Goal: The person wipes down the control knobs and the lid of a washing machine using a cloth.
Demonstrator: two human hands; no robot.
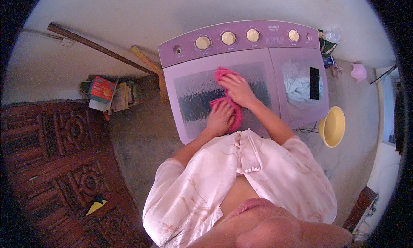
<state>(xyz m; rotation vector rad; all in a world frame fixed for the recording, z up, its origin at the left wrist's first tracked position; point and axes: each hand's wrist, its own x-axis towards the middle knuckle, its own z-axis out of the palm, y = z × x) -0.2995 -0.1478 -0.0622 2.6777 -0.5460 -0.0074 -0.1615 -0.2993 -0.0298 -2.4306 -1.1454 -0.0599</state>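
Observation:
A lilac twin-tub washing machine (pixel 172 82) stands in front of me, its larger lid on the left having a dark see-through panel (pixel 195 97) covered with water drops or mist. Both hands press a bright pink cloth (pixel 235 122) onto this panel. My left hand (pixel 220 117) is nearer to me, its fingers bent over the cloth's lower part. Farther off, my right hand (pixel 236 89) grips the upper part, which bunches out past the fingertips. Whether it is one cloth or two, I cannot tell.
Round cream knobs (pixel 228 38) line the machine's back panel. Light-coloured laundry (pixel 297 86) shows through the smaller right lid. A yellow basin (pixel 333 127) is on the floor at the right. Boxes and papers (pixel 102 89) lie at the left, near a carved dark wooden door (pixel 64 157).

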